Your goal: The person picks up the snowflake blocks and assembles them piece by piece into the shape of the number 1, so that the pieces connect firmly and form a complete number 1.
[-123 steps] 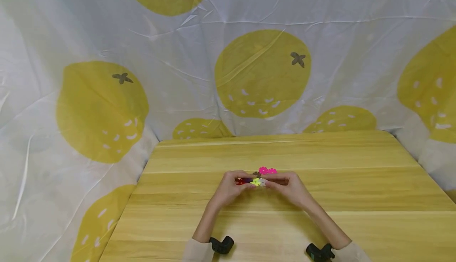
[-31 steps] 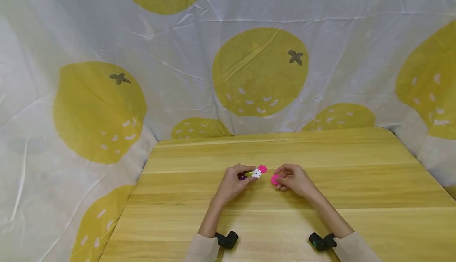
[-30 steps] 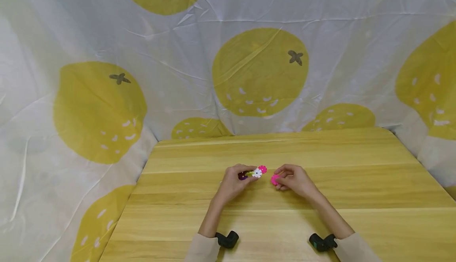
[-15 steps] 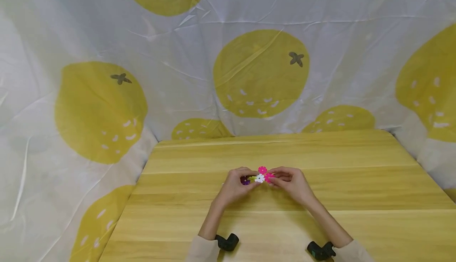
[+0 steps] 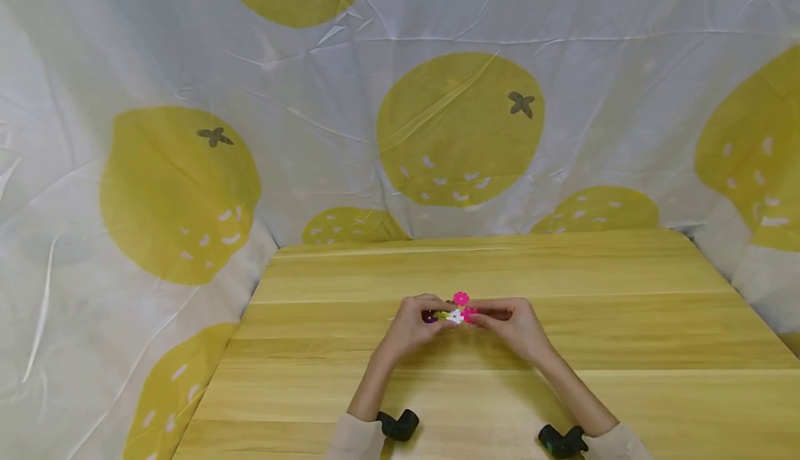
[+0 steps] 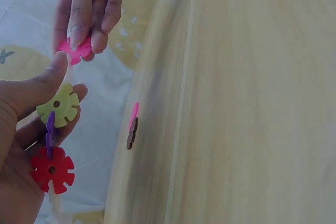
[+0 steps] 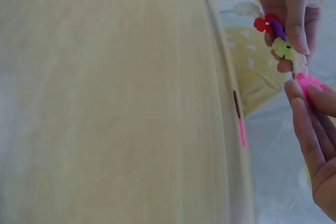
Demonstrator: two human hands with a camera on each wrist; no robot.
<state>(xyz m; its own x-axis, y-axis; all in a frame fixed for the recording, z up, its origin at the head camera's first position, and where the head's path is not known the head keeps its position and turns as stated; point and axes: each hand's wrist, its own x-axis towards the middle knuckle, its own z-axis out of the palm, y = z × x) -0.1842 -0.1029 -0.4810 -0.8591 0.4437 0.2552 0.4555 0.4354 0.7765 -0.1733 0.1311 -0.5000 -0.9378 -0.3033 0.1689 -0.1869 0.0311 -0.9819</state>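
Note:
My left hand [image 5: 409, 326] holds a chain of interlocking flower-shaped plastic discs. From the left wrist view, the chain runs from a whitish piece below through a red disc [image 6: 63, 170], a purple disc [image 6: 50, 136] and a yellow disc [image 6: 66, 109]. A white disc [image 5: 455, 316] ends it, pinched at the left fingertips. My right hand [image 5: 517, 324] pinches a pink disc [image 5: 470, 315] between thumb and fingers. Its edge meets the white disc; whether their slots interlock is hidden by the fingers.
Beyond the hands, another pink disc [image 5: 461, 298] lies on the wooden table [image 5: 562, 404], beside a brown disc [image 6: 132, 135] mostly covered by the left fingers in the head view. A lemon-print cloth [image 5: 325, 133] hangs behind the table.
The right-hand one of two pink discs on the table was picked up by the right hand. Held apart a second ago, it has moved left against the white disc.

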